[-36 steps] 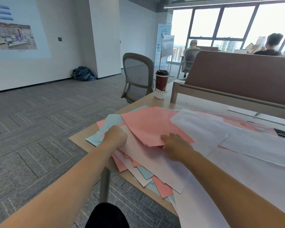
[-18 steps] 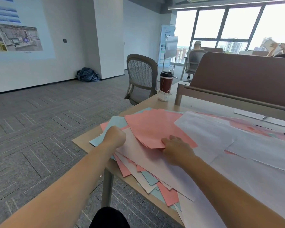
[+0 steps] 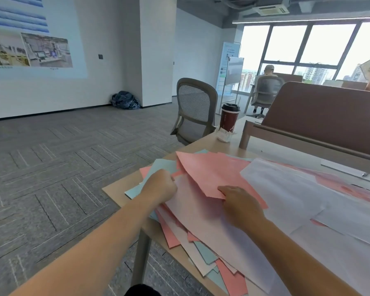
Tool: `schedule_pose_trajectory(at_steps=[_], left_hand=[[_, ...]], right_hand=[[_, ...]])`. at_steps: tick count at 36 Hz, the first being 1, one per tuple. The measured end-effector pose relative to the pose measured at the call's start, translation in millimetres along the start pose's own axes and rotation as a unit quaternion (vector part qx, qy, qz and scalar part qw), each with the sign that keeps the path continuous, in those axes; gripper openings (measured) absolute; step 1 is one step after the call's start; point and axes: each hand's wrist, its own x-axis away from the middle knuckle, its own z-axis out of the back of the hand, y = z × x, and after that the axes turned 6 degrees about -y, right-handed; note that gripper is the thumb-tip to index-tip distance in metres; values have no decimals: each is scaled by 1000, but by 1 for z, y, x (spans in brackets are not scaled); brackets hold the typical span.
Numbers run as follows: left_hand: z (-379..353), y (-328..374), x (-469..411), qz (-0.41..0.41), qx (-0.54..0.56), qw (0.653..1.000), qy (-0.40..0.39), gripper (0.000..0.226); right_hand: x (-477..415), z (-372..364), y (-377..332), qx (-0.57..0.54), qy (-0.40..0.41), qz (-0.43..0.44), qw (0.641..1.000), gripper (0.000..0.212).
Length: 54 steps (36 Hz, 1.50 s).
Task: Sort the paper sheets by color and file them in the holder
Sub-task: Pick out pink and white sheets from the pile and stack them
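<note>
A loose heap of pink, white and light-blue paper sheets covers the near end of the wooden table (image 3: 115,192). On top lie several pink sheets (image 3: 209,174). My right hand (image 3: 240,205) pinches their near corner, thumb on top. My left hand (image 3: 159,185) is closed on the left edge of the pile, where a pink sheet and a white sheet (image 3: 192,207) meet. A light-blue sheet (image 3: 162,166) sticks out beyond that hand. More white sheets (image 3: 291,186) spread to the right. No file holder is in view.
A dark red paper cup (image 3: 229,120) and a crumpled tissue (image 3: 223,134) stand at the table's far end. A brown desk divider (image 3: 325,120) runs along the right. A mesh office chair (image 3: 193,110) is behind the table. Sheets overhang the near edge.
The view has tilted up a little. My right hand has lifted the near corner of the pink sheets slightly. My left hand stays closed at the pile's left edge.
</note>
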Motion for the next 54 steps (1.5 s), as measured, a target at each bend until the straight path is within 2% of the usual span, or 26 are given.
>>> schedule_pose_trajectory(at_steps=[4,8,13,15,18,23,29,33,35,38,39,41,44,46,49,54], left_hand=[[-5,1,-5,-14,-1,999,32,28],[-9,0,-12,-15,-19,999,36,16],[-15,-4,-20,-10,-56,997,54,18],[-15,-2,-19,-6,-34,998,49,14],[-15,2,-16,-10,13,999,37,27],[-10,9,-9,-34,85,996,18,15],[-11,20,15,-45,150,984,-90,11],[-17,19,27,-47,168,979,-109,8],[-19,19,36,-42,186,974,-121,11],[-20,21,48,-14,236,964,-121,31],[-20,21,50,-4,244,963,-111,29],[-19,24,56,-6,203,976,-78,13],[-19,29,64,-35,135,990,-31,17],[-21,35,70,-48,94,994,-12,28],[-23,49,82,-59,72,995,-28,41],[-39,72,98,-96,35,993,-62,46]], right_hand=[[-9,3,0,-16,13,2,1000,38],[-18,2,0,-26,10,0,1000,25],[-24,-3,4,-36,-2,-17,999,19],[-26,-4,6,-31,-3,-19,999,18],[-27,-3,7,-23,-9,-20,1000,19],[-21,2,5,-33,23,-21,999,22],[-10,13,-5,-18,9,-23,1000,31],[3,20,-10,-6,-16,-32,999,39],[9,23,-13,-12,-30,-36,999,40],[22,29,-15,-48,-63,-18,997,40],[25,30,-16,-57,-84,-12,995,43],[36,33,-13,-68,-114,-9,991,51],[49,33,-6,-69,-125,-17,990,51],[59,34,-1,-64,-127,-25,990,50],[73,36,5,-73,-116,-37,990,51],[94,39,24,-46,-100,-74,991,53]])
